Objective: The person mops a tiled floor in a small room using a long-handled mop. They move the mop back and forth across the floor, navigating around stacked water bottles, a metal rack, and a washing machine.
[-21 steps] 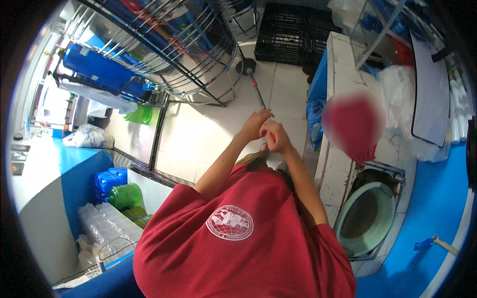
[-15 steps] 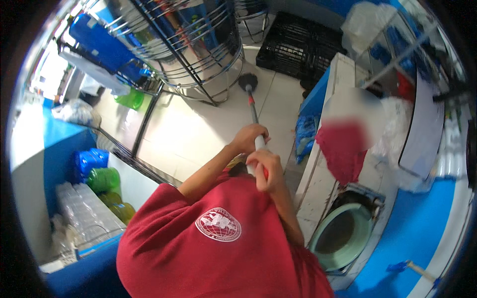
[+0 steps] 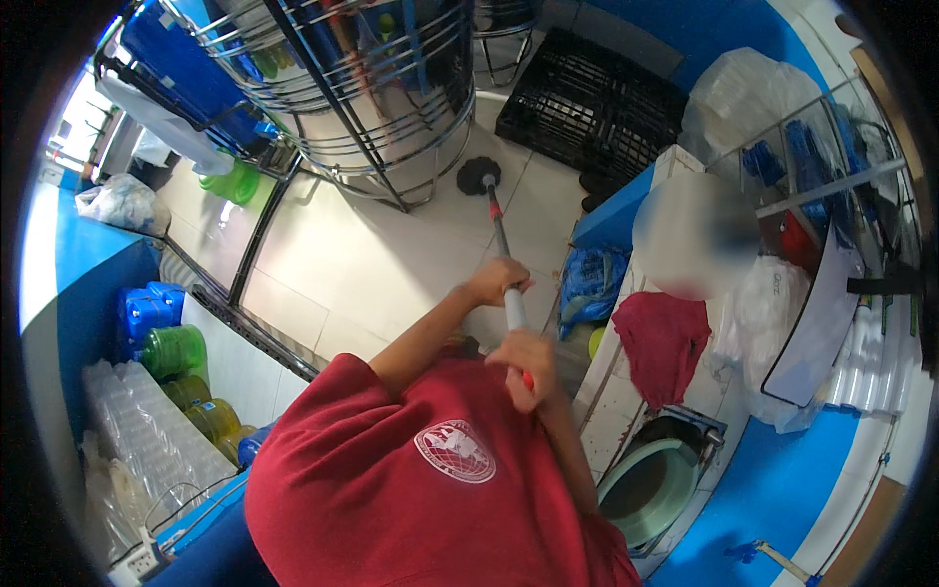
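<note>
One slim, smooth pole is gripped by the left hand and right hand; its dark head looks round, scalloped. Rumpled red cloth drapes the ledge.

Plastic jugs and a black pallet suggest a shop's storeroom.

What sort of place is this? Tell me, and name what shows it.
Perhaps a small water-refilling shop's workroom: coloured plastic jugs, rows of clear plastic containers and a big shiny metal cylinder ringed with rails suggest it.
</note>
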Available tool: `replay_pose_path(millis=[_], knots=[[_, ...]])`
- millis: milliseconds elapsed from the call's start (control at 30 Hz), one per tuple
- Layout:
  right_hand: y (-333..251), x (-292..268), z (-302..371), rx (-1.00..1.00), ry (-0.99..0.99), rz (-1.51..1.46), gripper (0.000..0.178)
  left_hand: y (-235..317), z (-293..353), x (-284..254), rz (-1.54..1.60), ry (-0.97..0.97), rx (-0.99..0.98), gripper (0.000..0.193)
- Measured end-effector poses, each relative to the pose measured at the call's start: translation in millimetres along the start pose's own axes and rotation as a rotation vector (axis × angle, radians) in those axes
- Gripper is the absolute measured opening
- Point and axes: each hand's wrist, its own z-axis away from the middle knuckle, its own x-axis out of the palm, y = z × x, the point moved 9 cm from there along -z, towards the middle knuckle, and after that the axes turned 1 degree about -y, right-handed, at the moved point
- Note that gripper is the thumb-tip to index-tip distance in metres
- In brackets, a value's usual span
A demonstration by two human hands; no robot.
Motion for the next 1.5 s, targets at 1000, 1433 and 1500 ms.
replay_pose_path(millis=[1000, 1433, 1500], knots=[[-57.3, -62.7, -236.4, -0.301, -0.067, -0.160, 0.019, 12.6, -119.1, -195.9, 0.255, 0.089, 0.417, 0.021], [125.7, -104.9, -288.9, -0.245, 0.027, -0.116, 0.023, -149.6, -212.6, -178.4, -0.037, 0.192, 0.041, 0.019], [145.3, -123.7, -292.9, -0.285, 0.137, -0.116, 0.023, -163.7, -231.1, -177.1, -0.053, 0.173, -0.010, 0.018]])
